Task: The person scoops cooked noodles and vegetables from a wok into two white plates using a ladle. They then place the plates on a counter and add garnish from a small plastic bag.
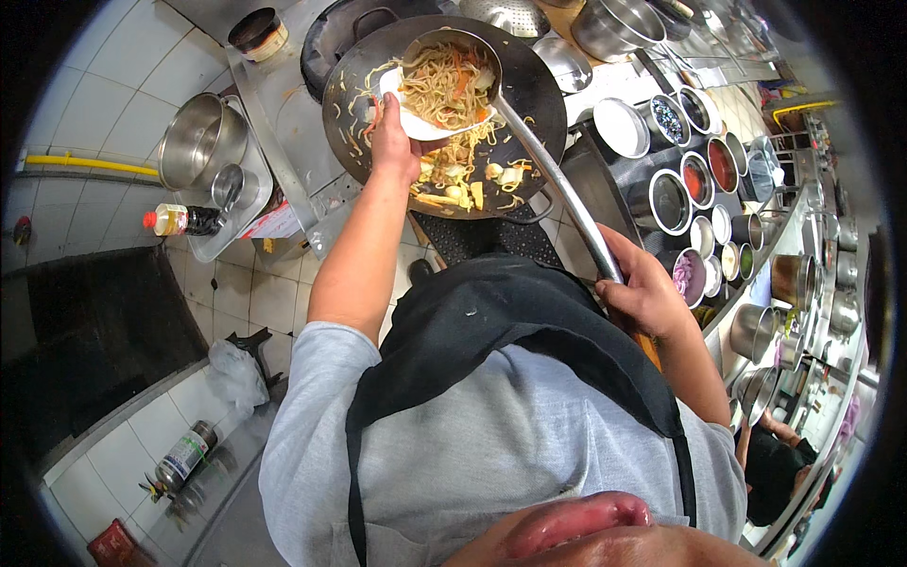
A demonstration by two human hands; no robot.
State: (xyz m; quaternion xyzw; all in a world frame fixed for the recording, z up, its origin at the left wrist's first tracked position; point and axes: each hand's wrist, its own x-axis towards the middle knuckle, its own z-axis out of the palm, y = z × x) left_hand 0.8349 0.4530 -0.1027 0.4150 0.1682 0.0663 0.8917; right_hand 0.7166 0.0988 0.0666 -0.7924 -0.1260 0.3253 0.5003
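My left hand [398, 145] holds a white dish [421, 129], partly hidden under noodles, over the wok. In my right hand [641, 287] is the long handle of a large metal ladle [549, 166]. The ladle's bowl is at the dish and heaped with noodles [448, 85] mixed with bits of carrot and other vegetables. Below both lies a dark wok [542, 92] with two loop handles. Loose noodles, pale vegetable chunks [453, 195] and orange strips are scattered on its inner surface.
Metal pots of sauces and chopped ingredients [669, 202] crowd the right. A perforated skimmer [506, 15] lies beyond the wok. At left, a tray [258, 205] bears a steel pot [202, 142], a small metal container [234, 188] and a bottle [181, 220]. Another person [772, 461] is at lower right.
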